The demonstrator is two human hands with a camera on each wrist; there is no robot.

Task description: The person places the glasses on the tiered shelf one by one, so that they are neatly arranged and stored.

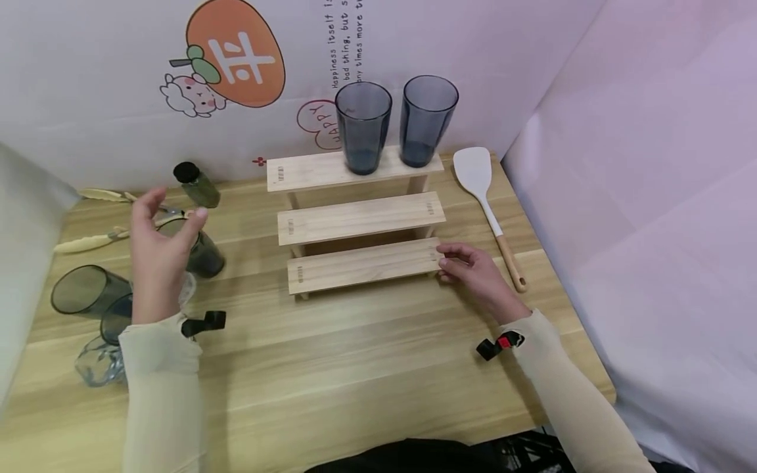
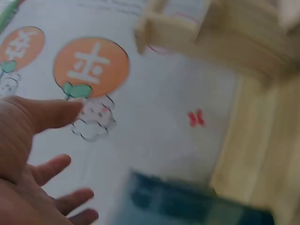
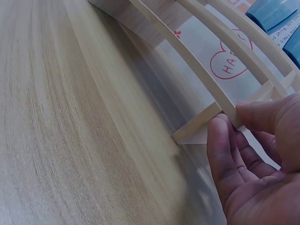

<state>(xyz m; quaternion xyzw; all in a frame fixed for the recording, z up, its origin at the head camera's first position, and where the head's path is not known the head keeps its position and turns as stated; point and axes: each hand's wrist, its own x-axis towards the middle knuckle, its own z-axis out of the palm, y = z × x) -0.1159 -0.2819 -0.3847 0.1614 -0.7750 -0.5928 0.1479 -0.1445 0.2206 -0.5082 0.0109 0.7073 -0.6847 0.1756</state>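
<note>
A three-tier wooden step rack (image 1: 363,220) stands on the table in the head view. Two tall blue-grey glasses (image 1: 363,128) (image 1: 428,121) stand upright on its top tier. My right hand (image 1: 479,272) pinches the right end of the lowest tier, thumb on top and fingers below, as the right wrist view shows. My left hand (image 1: 158,256) is raised over the left side, thumb and fingers spread with nothing between them. Just beyond it a dark glass (image 1: 207,256) is tilted or lying, partly hidden by the hand. A blurred blue glass (image 2: 197,201) shows low in the left wrist view.
At the left lie a greenish glass (image 1: 89,291), another dark glass (image 1: 115,322) and a clear faceted glass (image 1: 99,362). A black-capped jar (image 1: 198,185) and light-handled utensils (image 1: 89,244) are behind. A white spatula (image 1: 473,174) with wooden handle lies right of the rack.
</note>
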